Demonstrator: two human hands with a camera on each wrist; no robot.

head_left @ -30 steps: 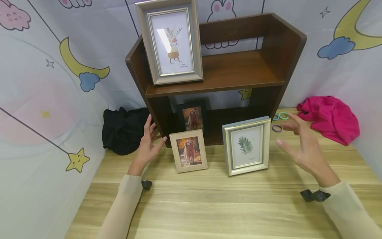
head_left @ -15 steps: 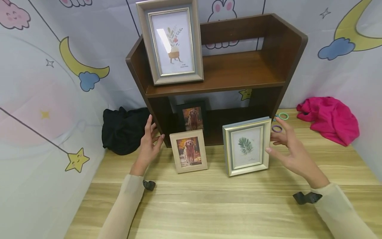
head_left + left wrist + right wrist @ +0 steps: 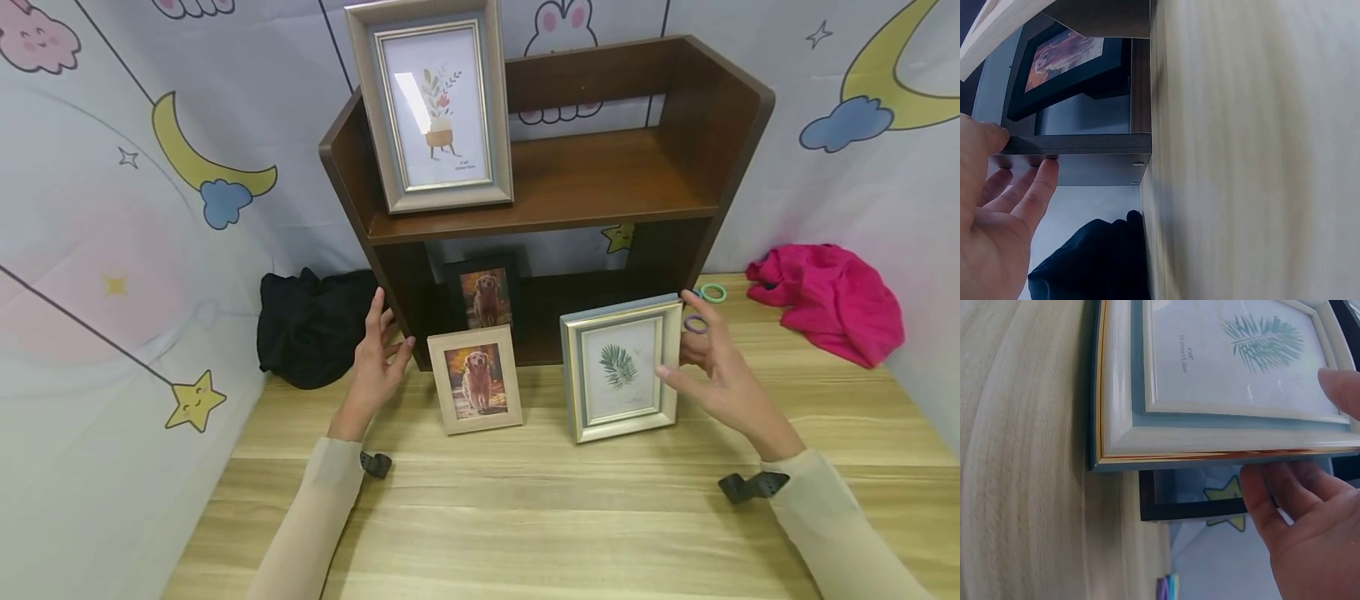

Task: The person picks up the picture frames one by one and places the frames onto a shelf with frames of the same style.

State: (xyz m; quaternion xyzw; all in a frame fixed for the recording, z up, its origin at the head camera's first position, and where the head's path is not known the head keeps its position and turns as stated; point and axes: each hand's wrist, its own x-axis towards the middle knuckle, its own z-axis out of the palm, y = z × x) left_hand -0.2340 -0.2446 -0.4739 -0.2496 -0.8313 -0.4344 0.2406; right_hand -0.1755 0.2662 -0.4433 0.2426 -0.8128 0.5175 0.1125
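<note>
At the right, my right hand (image 3: 723, 379) holds the side edge of a cream and gold picture frame (image 3: 625, 427) with a green leaf print. Its thumb lies over the front and the fingers go behind, seen in the right wrist view. The frame stands on the table before the brown wooden bookshelf (image 3: 615, 179). My left hand (image 3: 371, 367) holds the shelf's left side panel (image 3: 1079, 145), thumb at the front edge and fingers on the outer face. Nearby, a light wooden photo frame (image 3: 476, 379) with a dog picture leans upright in front of the shelf.
A black dog photo frame (image 3: 486, 296) stands on the lower shelf. A larger beige frame (image 3: 498, 125) with a plant print stands on the upper shelf. Black cloth (image 3: 311, 333) lies left, pink cloth (image 3: 832, 304) right. Small coloured rings (image 3: 712, 292) lie right of the shelf.
My right hand has moved left from beside the leaf print frame and taken hold of its right edge. The left hand has stayed at the shelf's side, its thumb shifting slightly. The frames look still.
</note>
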